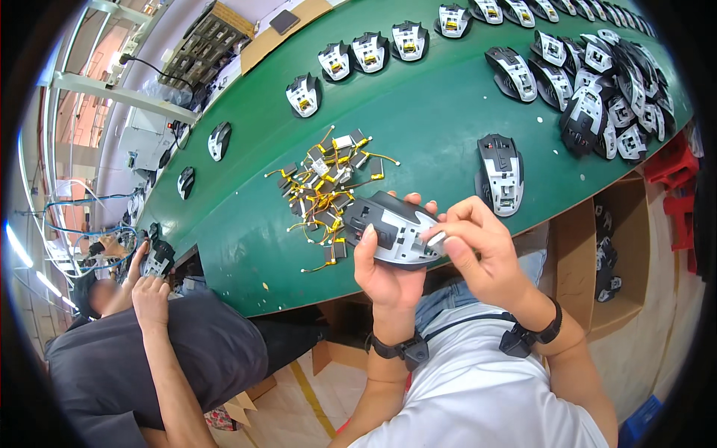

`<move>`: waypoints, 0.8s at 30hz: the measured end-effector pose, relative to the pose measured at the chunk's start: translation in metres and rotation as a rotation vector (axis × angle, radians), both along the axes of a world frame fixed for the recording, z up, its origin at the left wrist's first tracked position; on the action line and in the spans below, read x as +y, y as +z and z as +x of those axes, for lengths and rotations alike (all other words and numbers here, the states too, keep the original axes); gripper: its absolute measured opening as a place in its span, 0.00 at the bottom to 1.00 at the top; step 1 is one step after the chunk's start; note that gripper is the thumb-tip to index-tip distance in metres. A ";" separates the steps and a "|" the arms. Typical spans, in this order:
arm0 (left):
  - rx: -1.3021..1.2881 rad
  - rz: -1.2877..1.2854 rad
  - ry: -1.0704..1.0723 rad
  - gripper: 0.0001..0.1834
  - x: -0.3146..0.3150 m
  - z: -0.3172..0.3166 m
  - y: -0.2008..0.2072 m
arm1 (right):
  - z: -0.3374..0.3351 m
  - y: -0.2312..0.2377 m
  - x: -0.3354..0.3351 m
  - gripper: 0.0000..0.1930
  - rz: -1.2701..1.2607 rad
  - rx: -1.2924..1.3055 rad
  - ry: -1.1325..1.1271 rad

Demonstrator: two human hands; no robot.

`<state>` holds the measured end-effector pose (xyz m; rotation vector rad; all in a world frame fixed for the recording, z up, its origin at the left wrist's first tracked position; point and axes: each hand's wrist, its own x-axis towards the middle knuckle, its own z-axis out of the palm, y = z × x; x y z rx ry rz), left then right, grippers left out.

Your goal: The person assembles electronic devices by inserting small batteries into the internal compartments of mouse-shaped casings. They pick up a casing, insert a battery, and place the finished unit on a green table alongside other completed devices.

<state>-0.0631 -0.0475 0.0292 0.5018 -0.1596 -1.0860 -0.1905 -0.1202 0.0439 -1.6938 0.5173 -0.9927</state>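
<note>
My left hand [396, 287] holds a black and white computer mouse shell [385, 233] from below, with the thumb on its near side and fingertips showing past the far side. The shell's white inner frame has cut-outs and faces up. My right hand [482, 250] pinches a small silver-white piece [436, 240] between thumb and fingers, right over the end of the shell. Its exact kind is too small to tell. Just left of the shell lies a loose pile of small battery packs [321, 179] with yellow tape and thin wires. Another mouse shell [500, 175] lies to the right.
A heap of mouse shells [627, 89] covers the far right of the green table [418, 127]. More shells [371, 51] stand in a row along the back. A co-worker [157, 351] at left handles a shell [158, 257]. A cardboard box [635, 261] stands below the right edge.
</note>
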 end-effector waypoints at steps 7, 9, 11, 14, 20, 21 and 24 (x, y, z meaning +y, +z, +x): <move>-0.064 -0.034 0.028 0.30 0.001 -0.001 0.003 | 0.001 -0.006 0.006 0.07 0.337 -0.042 -0.011; -0.067 -0.033 0.037 0.31 0.000 -0.002 0.005 | 0.000 -0.010 0.007 0.06 0.300 -0.035 -0.033; -0.070 -0.014 0.048 0.30 0.000 -0.005 0.004 | 0.002 -0.007 0.010 0.07 0.167 -0.001 -0.100; -0.070 0.025 0.062 0.29 -0.001 -0.007 0.007 | 0.005 -0.006 0.012 0.07 -0.054 0.019 -0.169; -0.092 0.057 0.081 0.28 0.001 -0.005 0.005 | 0.000 0.000 0.014 0.15 -0.212 0.055 -0.099; -0.098 0.058 0.079 0.28 0.001 -0.005 0.005 | -0.002 -0.003 0.013 0.15 -0.210 0.056 -0.096; -0.051 0.052 0.040 0.25 0.000 -0.005 0.004 | -0.005 -0.008 0.010 0.16 -0.267 0.032 -0.125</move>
